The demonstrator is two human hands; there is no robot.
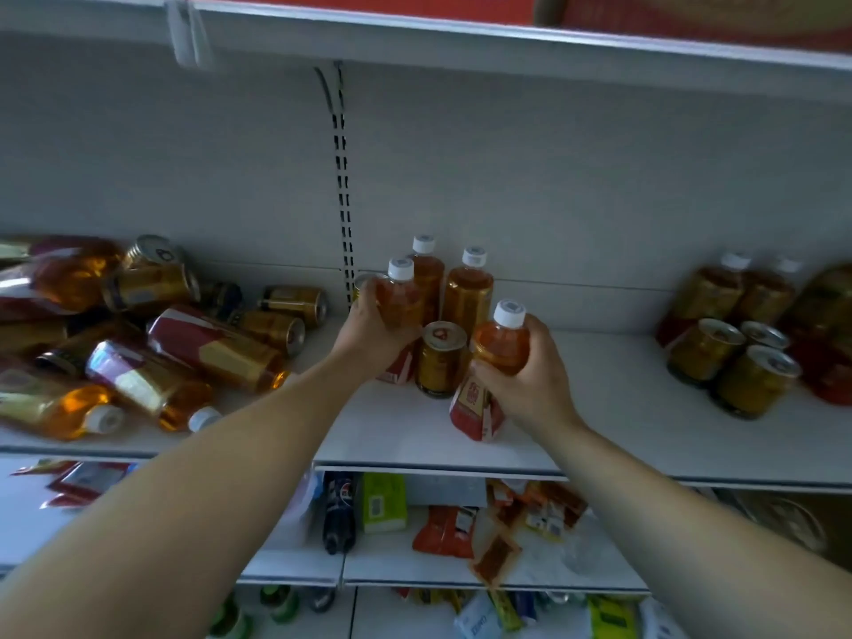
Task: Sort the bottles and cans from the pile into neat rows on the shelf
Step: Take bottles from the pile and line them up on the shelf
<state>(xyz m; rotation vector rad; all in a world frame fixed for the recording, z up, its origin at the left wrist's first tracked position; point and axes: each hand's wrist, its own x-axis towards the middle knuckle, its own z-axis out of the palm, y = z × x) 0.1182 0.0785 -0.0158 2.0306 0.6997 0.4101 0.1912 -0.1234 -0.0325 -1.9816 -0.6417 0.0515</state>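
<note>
We face the long white metal shelf (599, 435), with both bare forearms stretched over its front edge toward the middle. On its left end lies the pile of amber bottles and gold cans (152, 343), all on their sides and overlapping. There we make out two white caps pointing forward and at least five can ends, but we cannot count it fully. At the right end stands the upright group (737, 343): three gold cans in front and two white-capped bottles behind, with more lost in the blurred edge.

In the middle we count four amber plastic bottles with white caps. The two back bottles (468, 292) stand upright near the rear wall. Our left hand (369, 334) reaches in palm-right, its fingers wrapped round the upright third bottle (400, 295). Our right hand (530, 375) has fingers and thumb clamped on the shoulder of the tilted fourth bottle (500, 343), whose red-labelled base points toward us, low over the shelf; we cannot tell if it touches.

One upright gold can with a pull-tab lid (441, 357) stands between the two held bottles, just beside each. A second can's rim (364, 279) peeks from behind our left fingers.
</note>
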